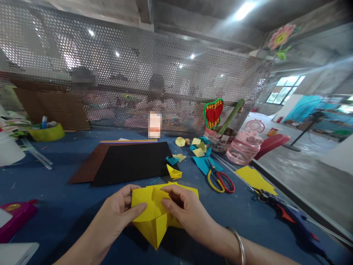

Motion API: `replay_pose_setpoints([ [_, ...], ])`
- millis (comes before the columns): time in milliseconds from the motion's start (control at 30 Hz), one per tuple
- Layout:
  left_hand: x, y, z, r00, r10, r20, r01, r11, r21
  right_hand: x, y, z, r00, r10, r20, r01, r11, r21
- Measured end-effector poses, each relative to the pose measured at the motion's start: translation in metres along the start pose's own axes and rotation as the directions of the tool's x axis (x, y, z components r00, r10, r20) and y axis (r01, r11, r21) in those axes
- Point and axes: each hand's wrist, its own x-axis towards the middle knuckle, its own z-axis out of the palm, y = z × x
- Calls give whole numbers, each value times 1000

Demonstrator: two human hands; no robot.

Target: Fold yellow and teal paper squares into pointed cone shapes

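Note:
A partly folded sheet of yellow paper (150, 226) is between my hands, low in the middle of the head view, with a pointed fold toward me. My left hand (121, 206) grips its left edge, the thumb on the near face and the fingers behind. With thumb and forefinger, my right hand (183, 206) pinches an upright flap near the middle. More yellow paper shows behind the right fingers; how it joins is hidden. Just beyond lies a small folded yellow paper boat (174, 172), beside blue and pale yellow folded pieces.
Black card sheets (135, 162) lie beyond my hands. To the right are scissors (219, 178), yellow paper sheets (255, 178), a blue glue gun (295, 221), a pink water bottle (245, 145) and a potted cactus. A magenta tool (19, 219) lies left. Perforated metal panels close off the back.

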Motion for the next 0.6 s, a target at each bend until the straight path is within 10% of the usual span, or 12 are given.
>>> replay_pose_setpoints([
  [233, 6, -5, -4, 995, 98, 34, -99, 994, 38, 6, -3, -5, 998, 49, -24, -50, 998, -36],
  [600, 3, -1, -2, 988, -80, 133, 67, 993, 101, 10, 2, -12, 992, 99, -78, -93, 993, 75],
])
